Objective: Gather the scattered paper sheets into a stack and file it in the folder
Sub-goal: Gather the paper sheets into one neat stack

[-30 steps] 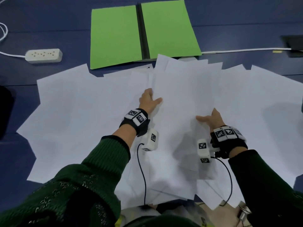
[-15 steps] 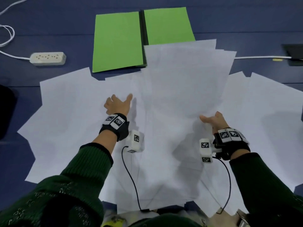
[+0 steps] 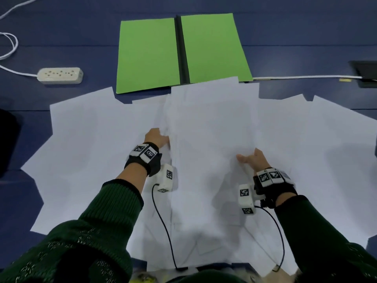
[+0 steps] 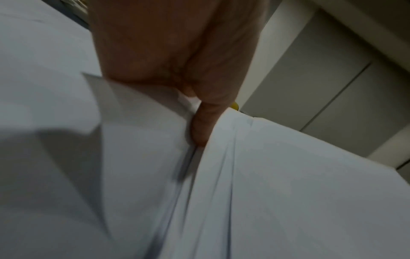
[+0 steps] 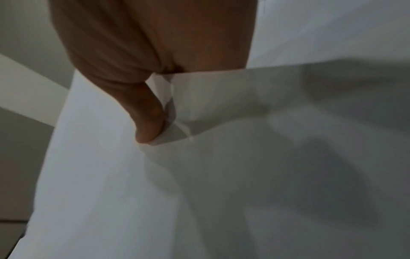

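Note:
Many white paper sheets (image 3: 85, 152) lie fanned over the dark blue table. A middle bundle of sheets (image 3: 210, 129) reaches up to the open green folder (image 3: 146, 56), which lies flat at the back. My left hand (image 3: 161, 137) grips the bundle's left edge, its fingers hidden under the paper. In the left wrist view the thumb (image 4: 199, 126) pinches folded sheets (image 4: 277, 192). My right hand (image 3: 247, 160) holds the bundle's right side. Its thumb (image 5: 148, 122) presses on top of the paper (image 5: 111, 192), with the fingers hidden beneath.
A white power strip (image 3: 60, 74) with its cord lies at the back left. A white cable (image 3: 306, 77) runs to a dark device (image 3: 365, 75) at the right edge. A black object (image 3: 8, 139) sits at the left edge. Loose sheets spread to both sides.
The bundle, raised over the folder half a second ago, has come back down. My left hand went left off the paper, then returned and took hold of the bundle's left edge.

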The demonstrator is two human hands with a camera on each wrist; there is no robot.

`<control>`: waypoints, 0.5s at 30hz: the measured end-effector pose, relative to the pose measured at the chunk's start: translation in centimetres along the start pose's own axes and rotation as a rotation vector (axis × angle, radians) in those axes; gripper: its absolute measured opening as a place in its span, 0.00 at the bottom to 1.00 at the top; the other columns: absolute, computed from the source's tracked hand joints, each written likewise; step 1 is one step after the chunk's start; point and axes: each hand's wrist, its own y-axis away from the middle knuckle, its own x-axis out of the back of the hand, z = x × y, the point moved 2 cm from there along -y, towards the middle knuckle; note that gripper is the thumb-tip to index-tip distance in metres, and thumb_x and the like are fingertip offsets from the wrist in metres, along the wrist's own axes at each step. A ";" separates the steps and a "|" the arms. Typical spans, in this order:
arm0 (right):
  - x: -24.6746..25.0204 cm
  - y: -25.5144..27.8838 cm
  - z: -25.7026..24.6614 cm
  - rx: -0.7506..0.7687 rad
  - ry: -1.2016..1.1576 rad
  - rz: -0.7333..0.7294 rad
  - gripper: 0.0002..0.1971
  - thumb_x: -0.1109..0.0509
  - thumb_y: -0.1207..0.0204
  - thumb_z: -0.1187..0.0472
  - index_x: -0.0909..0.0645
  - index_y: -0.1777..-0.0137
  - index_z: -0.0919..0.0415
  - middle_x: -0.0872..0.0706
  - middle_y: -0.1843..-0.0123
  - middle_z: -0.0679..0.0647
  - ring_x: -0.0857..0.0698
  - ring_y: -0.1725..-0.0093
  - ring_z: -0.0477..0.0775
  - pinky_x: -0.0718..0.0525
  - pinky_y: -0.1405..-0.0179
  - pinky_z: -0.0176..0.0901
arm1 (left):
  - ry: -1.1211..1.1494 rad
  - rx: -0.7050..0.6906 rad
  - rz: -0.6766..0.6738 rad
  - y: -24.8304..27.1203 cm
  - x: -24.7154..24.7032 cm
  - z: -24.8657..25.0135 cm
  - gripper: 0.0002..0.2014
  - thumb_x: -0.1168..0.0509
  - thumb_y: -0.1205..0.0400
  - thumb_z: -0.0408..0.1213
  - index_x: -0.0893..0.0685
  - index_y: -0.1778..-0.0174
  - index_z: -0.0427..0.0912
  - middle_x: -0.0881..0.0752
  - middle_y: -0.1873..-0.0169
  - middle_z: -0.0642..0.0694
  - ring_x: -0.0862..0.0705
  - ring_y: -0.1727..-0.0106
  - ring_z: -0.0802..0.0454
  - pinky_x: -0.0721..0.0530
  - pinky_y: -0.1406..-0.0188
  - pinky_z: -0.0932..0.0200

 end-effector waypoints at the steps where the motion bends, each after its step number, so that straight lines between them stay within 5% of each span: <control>1: 0.0 -0.4 0.5 0.006 -0.049 -0.008 0.06 0.31 0.28 0.77 0.19 0.58 0.67 0.13 0.68 0.54 0.15 0.55 0.59 0.20 0.54 0.50 | 0.051 -0.017 -0.011 0.1 0.3 -0.1 0.13 0.34 0.20 0.38 0.20 0.44 0.33 0.18 0.38 0.35 0.21 0.36 0.39 0.24 0.40 0.55; 3: -0.2 0.1 0.4 -0.015 -0.127 -0.006 0.09 0.31 0.28 0.77 0.21 0.64 0.63 0.13 0.76 0.47 0.14 0.66 0.53 0.23 0.52 0.53 | 0.176 -0.021 -0.041 0.3 1.2 -1.1 0.15 0.35 0.19 0.35 0.19 0.40 0.30 0.18 0.42 0.39 0.20 0.40 0.44 0.24 0.39 0.53; 6: 0.1 1.5 -0.6 -0.049 -0.249 0.035 0.08 0.35 0.25 0.78 0.28 0.61 0.67 0.16 0.66 0.56 0.17 0.54 0.60 0.21 0.55 0.53 | 0.296 0.028 0.005 0.5 2.8 -4.0 0.12 0.37 0.19 0.28 0.19 0.40 0.28 0.19 0.48 0.40 0.22 0.47 0.48 0.24 0.44 0.55; 10: 1.9 1.0 -1.0 0.026 -0.258 0.073 0.12 0.36 0.25 0.77 0.28 0.67 0.65 0.21 0.69 0.59 0.21 0.66 0.58 0.20 0.74 0.39 | 0.347 0.119 0.096 0.8 4.7 -8.4 0.13 0.37 0.19 0.28 0.20 0.40 0.28 0.17 0.48 0.37 0.20 0.45 0.45 0.23 0.37 0.48; 13: 3.3 -0.1 -0.2 0.039 -0.144 -0.007 0.02 0.31 0.28 0.72 0.22 0.59 0.70 0.13 0.71 0.54 0.14 0.68 0.55 0.20 0.63 0.45 | 0.357 0.107 0.059 1.1 5.4 -9.4 0.11 0.38 0.18 0.28 0.20 0.40 0.32 0.18 0.51 0.42 0.21 0.46 0.45 0.22 0.40 0.50; 15: 3.3 -0.5 -0.4 0.019 -0.059 -0.088 0.15 0.26 0.31 0.66 0.21 0.48 0.73 0.11 0.60 0.61 0.12 0.58 0.62 0.16 0.61 0.49 | 0.273 0.034 0.044 1.1 6.2 -8.7 0.13 0.39 0.17 0.27 0.22 0.37 0.32 0.19 0.48 0.41 0.22 0.47 0.47 0.23 0.45 0.53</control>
